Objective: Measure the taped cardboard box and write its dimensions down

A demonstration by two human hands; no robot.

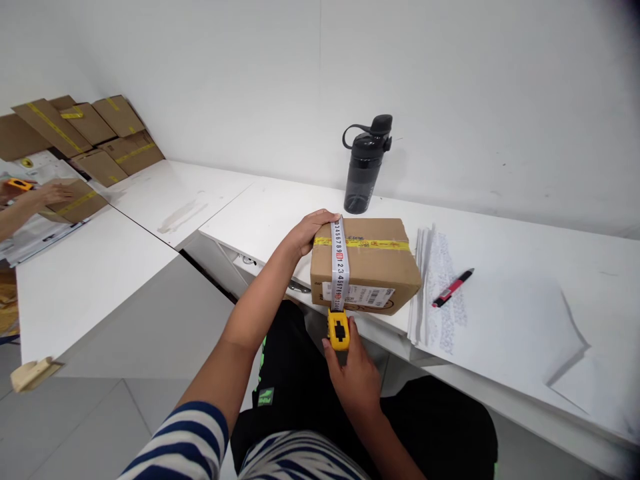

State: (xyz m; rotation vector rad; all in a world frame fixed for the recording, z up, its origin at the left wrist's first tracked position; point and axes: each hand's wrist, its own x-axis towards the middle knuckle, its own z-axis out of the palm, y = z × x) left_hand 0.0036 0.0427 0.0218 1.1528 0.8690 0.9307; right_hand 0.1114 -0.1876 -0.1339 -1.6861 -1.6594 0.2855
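A taped cardboard box (380, 264) rests at the front edge of the white desk, with a printed label (370, 295) on its near side. Across its top and down that side runs the white blade (341, 267) of a tape measure, its numbers showing. My left hand (307, 232) is at the box's far left corner, its fingers closed over the blade's end; the fingertips are partly hidden. Just below the box's near edge, my right hand (356, 377) grips the yellow tape measure (339, 331) between thumb and fingers.
Behind the box stands a dark water bottle (364, 173). Written papers (445, 327) with a red and black pen (453, 288) lie to the right. At far left, another person's hand (55, 193) touches a box (80, 200) near stacked cartons (120, 119).
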